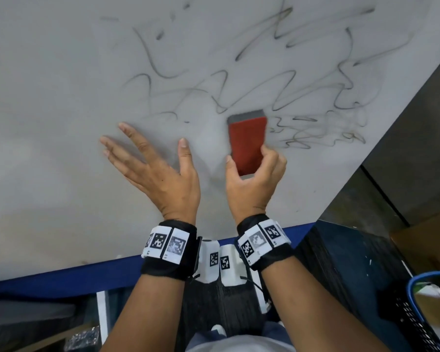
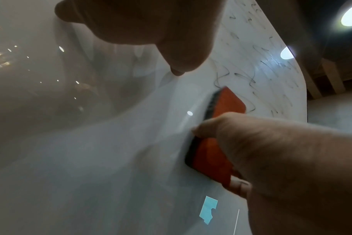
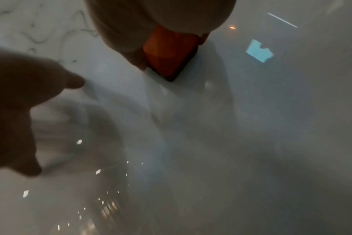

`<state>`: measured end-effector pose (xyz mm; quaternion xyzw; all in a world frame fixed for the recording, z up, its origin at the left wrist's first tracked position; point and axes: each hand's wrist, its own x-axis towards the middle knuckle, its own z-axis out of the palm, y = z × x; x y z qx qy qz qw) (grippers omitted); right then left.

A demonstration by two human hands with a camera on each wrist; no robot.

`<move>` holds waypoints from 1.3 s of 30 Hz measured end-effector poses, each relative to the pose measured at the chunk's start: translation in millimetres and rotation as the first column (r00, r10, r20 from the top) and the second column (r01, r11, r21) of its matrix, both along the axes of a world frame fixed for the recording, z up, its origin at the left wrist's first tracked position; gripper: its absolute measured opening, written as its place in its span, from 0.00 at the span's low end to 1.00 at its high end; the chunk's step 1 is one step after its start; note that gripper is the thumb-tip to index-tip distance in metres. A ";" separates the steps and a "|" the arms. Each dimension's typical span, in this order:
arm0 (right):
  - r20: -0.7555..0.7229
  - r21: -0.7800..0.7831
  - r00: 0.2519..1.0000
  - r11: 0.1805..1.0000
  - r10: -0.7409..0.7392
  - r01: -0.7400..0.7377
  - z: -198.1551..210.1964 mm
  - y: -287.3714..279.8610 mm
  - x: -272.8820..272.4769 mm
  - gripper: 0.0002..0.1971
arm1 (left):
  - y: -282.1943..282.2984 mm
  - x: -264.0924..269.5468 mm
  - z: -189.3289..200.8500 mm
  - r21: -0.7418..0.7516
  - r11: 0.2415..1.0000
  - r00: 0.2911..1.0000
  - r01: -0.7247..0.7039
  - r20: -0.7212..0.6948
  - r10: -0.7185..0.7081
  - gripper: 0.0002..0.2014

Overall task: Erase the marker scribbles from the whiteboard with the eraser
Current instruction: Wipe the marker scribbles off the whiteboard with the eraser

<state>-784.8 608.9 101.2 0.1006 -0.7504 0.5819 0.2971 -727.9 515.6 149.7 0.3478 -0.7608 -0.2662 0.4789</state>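
A white whiteboard (image 1: 48, 97) fills most of the head view, with black marker scribbles (image 1: 239, 80) across its upper and right part. My right hand (image 1: 254, 179) grips a red eraser (image 1: 248, 143) with a grey felt underside, pressed flat on the board just below the scribbles. Thumb and fingers clamp its long sides. My left hand (image 1: 150, 163) lies flat on the board to the left of the eraser, fingers spread and straight. The left wrist view shows the eraser (image 2: 215, 152) in the right hand (image 2: 281, 151). The right wrist view shows the eraser (image 3: 169, 55) under the palm.
The whiteboard's near edge has a blue frame (image 1: 61, 273). Its right edge (image 1: 391, 128) runs diagonally, with dark floor beyond. A blue-rimmed black basket (image 1: 427, 313) stands at the lower right. A cardboard box (image 1: 427, 245) sits beside it.
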 end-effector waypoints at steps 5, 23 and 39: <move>-0.050 0.135 0.999 0.991 0.020 -0.013 -7.5 30.6 -15.0 0.29 | 18.7 -10.9 -3.2 0.024 1.000 1.000 0.011 0.010 -0.011 0.43; -0.001 0.094 1.000 0.995 0.021 -0.020 -7.6 54.8 -29.9 0.28 | 31.4 -23.3 -11.9 0.004 1.000 1.000 -0.009 0.013 0.009 0.41; 0.021 0.016 0.999 1.000 -0.026 0.026 -13.9 90.9 -61.1 0.30 | 54.8 -37.5 -22.0 0.007 1.000 0.999 -0.020 0.042 0.020 0.42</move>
